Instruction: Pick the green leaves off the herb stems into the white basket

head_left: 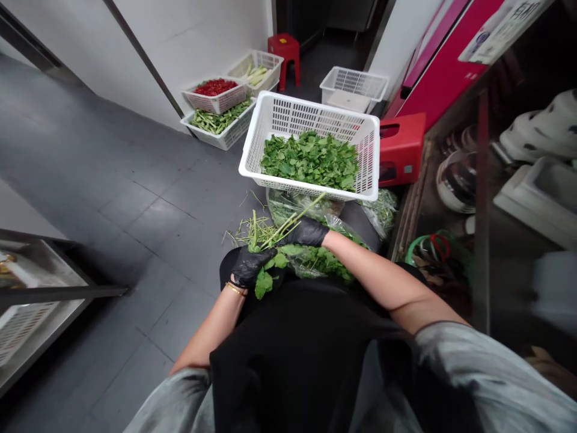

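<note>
Both hands wear black gloves and work over my lap. My left hand (250, 264) is closed around a leafy green sprig (267, 278) whose leaves hang below the fingers. My right hand (306, 232) pinches the long pale stems (295, 219) of the same bunch, which point up and to the right. Just beyond the hands stands a large white basket (252, 150) holding a heap of picked green leaves (311, 159). A clear plastic bag of more greens (324, 258) lies under my right wrist.
Discarded stems (252, 231) litter the grey tiled floor. Far left against the wall stand baskets of red chillies (215, 88), green beans (216, 120) and pale stalks (258, 73). An empty white basket (354, 87), red stools (285, 51) and a steel shelf (40, 300) surround me.
</note>
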Available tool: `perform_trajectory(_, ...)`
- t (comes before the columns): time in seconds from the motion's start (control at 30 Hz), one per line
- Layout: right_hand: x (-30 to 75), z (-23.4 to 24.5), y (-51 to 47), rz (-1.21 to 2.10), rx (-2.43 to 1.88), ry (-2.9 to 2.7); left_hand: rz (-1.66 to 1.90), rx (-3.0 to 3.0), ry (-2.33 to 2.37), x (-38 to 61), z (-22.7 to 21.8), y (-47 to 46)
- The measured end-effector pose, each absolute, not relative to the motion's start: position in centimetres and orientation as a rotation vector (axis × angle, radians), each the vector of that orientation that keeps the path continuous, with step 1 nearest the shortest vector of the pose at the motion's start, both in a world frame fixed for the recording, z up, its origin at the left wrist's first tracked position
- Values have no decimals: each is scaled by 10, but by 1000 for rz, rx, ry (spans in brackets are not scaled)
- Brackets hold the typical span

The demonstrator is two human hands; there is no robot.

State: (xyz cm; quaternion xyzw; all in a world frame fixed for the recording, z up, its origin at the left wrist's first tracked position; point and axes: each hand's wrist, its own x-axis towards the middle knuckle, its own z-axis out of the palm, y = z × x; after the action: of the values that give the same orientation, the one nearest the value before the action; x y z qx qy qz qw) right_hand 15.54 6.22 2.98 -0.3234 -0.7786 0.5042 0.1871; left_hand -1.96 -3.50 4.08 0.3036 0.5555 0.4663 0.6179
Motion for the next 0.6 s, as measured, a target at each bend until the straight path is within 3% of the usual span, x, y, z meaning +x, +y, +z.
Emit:
perform_trajectory(0.17, 172, 52, 71, 1093, -1069, -2518, 977, 488, 1140, -25, 43, -38)
perform_trajectory(0.3, 183, 49, 85, 931, -1302, -2089, 850, 248, 1023, -38, 37, -34)
perform_trajectory(0.4, 177, 32, 77, 1391, -1417, -1635, 888, 119, 926, -40, 33, -32)
perform_trajectory(0.5, 157, 15, 54, 1881, -1258, -1220, 950, 97, 903, -31, 30, -31)
perform_trajectory(0.6, 134, 5, 35, 1968, -1150, -1054, 1024, 174, 940, -19, 22, -28)
